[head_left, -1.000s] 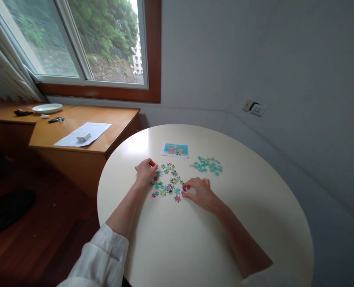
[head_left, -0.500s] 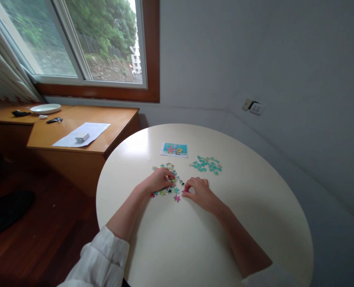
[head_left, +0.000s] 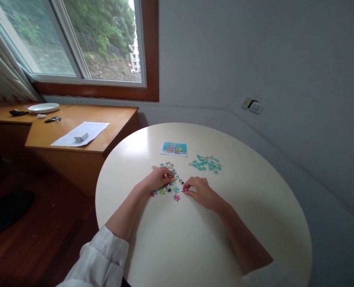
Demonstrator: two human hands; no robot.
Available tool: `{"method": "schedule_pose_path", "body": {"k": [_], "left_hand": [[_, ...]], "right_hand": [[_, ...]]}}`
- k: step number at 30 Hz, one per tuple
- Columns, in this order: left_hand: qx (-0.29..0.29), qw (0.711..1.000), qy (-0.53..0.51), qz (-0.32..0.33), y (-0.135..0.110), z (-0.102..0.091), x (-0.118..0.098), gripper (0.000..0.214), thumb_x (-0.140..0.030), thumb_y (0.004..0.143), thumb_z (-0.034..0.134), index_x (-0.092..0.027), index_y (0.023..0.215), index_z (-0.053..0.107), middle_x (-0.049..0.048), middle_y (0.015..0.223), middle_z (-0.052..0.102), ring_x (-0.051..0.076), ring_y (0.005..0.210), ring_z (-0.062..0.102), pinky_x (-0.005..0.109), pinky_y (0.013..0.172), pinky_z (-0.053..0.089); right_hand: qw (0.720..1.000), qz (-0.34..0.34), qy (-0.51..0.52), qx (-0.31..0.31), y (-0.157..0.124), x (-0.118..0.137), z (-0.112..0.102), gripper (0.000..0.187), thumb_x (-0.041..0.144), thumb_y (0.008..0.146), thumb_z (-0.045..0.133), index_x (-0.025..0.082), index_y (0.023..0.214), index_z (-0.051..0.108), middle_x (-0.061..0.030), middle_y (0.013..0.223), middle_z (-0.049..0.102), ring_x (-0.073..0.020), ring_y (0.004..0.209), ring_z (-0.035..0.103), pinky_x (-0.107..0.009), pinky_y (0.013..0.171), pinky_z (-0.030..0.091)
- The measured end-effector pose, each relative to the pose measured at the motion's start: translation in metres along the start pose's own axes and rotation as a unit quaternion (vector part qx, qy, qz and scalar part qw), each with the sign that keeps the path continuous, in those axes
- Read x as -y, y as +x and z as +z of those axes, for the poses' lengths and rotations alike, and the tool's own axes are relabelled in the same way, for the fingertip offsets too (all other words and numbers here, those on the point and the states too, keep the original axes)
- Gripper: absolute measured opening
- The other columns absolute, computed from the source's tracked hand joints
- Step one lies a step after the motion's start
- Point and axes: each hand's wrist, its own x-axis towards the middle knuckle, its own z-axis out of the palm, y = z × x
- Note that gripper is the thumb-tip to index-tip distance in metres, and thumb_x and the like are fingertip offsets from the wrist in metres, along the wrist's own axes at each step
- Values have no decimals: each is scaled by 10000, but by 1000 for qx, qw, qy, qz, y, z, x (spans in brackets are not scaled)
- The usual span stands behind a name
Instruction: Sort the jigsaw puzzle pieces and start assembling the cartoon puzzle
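Note:
Loose jigsaw pieces (head_left: 165, 192) in mixed colours lie in a heap on the white round table (head_left: 177, 239). My left hand (head_left: 159, 177) rests over this heap, thumb and fingers curled together; what is between them, if anything, is hidden. Just right of the heap, my right hand (head_left: 201, 192) pinches a small pink puzzle piece (head_left: 185, 190) low over the tabletop. A pink piece (head_left: 176, 197) lies apart between the hands. Beyond my right hand spreads a separate group of teal puzzle pieces (head_left: 207, 164).
A picture card (head_left: 173, 148) with cartoon figures lies behind the pieces. To the left stands a wooden desk (head_left: 117, 119) bearing a paper sheet (head_left: 95, 129), a small white box (head_left: 81, 137) and a white plate (head_left: 44, 108). A wall socket (head_left: 257, 107) is at right.
My left fingers have shifted slightly up over the heap, uncovering some pieces beneath. My right hand stays nearly in place, and the pink piece in its pinch shows more clearly.

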Motion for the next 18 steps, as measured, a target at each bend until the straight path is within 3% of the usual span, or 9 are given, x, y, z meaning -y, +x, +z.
{"method": "schedule_pose_path", "body": {"k": [11,18], "left_hand": [[-23,1000,-10,-16,1,4,6,164,-261,725,563,-205,820,683,0,716,617,118,597,526,223,597,424],[-86,996,36,8,3,4,11,139,-210,766,527,-187,733,660,18,738,606,130,681,531,240,668,425]], "right_hand": [[1000,-9,8,1,-2,4,-1,64,151,767,592,209,780,615,-13,867,628,-176,876,547,-326,812,354],[999,1,31,-13,1,1,3,73,152,758,605,203,803,632,7,787,641,-141,785,569,-290,782,361]]}}
